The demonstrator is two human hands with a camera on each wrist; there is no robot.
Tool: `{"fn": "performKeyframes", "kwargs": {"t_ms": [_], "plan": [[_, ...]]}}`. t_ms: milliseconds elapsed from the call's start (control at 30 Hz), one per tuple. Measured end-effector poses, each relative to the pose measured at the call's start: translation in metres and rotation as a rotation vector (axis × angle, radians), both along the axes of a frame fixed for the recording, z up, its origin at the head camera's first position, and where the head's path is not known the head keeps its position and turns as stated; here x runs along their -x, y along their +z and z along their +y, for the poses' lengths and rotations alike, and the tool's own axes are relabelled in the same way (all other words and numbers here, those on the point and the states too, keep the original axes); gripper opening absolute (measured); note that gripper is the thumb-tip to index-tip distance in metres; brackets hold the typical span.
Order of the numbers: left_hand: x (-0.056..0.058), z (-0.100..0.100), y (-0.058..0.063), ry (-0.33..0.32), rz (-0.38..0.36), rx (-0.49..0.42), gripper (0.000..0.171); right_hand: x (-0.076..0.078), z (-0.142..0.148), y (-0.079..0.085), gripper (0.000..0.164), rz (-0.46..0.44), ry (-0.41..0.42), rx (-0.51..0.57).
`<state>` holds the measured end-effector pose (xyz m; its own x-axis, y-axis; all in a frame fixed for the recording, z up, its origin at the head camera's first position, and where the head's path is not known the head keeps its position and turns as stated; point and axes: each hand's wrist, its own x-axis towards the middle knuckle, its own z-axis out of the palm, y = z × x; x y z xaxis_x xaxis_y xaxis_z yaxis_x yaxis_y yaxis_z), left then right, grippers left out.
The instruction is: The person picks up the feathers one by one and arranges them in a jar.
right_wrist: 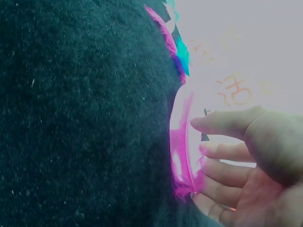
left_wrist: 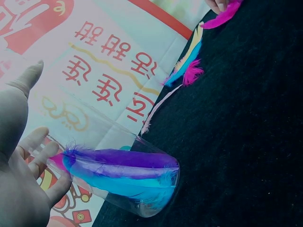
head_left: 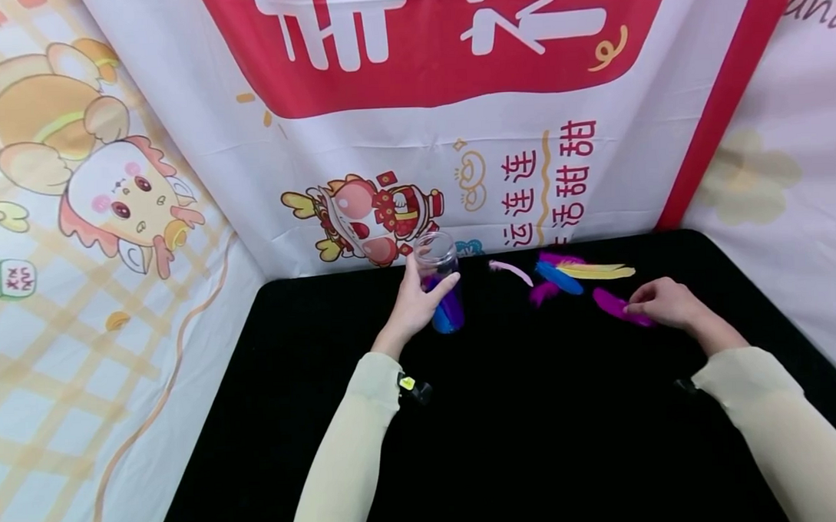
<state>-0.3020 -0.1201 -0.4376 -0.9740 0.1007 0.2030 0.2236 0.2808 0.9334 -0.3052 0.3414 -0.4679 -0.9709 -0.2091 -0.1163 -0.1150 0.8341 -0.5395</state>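
The right hand [head_left: 668, 304] has bent fingers and pinches a magenta feather [head_left: 608, 302] between thumb and fingertips; this feather is at the right of the other loose ones. The left hand [head_left: 415, 298] is curled around a clear cup [head_left: 436, 251], with the thumb on the near side. I cannot tell if the cup's base touches the black worktop [head_left: 534, 410] or is lifted a little.

Inside the cup there are a purple feather [left_wrist: 128, 158] and a blue feather [left_wrist: 130, 183], and some pink shows at one end of them.

Between the two hands, near the back edge of the worktop, lie a pale pink feather [head_left: 511, 271], somewhat apart, and then a small heap: a bright blue feather [head_left: 559, 279], a yellow feather [head_left: 598, 271] and magenta fluff [head_left: 543, 293] partly under the blue one.

So, in my judgement, the filling of the cup is partly done: several feathers are in, while the pinched one and the loose ones remain outside. Behind the worktop hangs a printed cloth [head_left: 365, 132].
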Motion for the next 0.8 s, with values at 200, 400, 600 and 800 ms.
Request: {"fn": "performKeyframes", "kwargs": {"t_ms": [200,400,600,800], "plan": [[-0.0024,0.0005,0.0017,-0.005,-0.008,-0.001,0.072,-0.0026,-0.0058,0.0024,0.034,-0.025,0.011,0.018],[-0.0026,0.0000,0.0008,-0.005,-0.009,-0.002,0.073,-0.0033,-0.0082,0.0032,0.032,-0.021,0.030,0.012],[-0.0026,0.0002,0.0011,-0.004,-0.008,-0.002,0.074,-0.0033,-0.0089,0.0046,0.030,-0.011,0.035,0.008],[-0.0020,-0.0002,0.0011,-0.006,-0.008,-0.013,0.074,-0.0016,-0.0094,0.0051,0.028,-0.017,0.051,-0.004]]}}
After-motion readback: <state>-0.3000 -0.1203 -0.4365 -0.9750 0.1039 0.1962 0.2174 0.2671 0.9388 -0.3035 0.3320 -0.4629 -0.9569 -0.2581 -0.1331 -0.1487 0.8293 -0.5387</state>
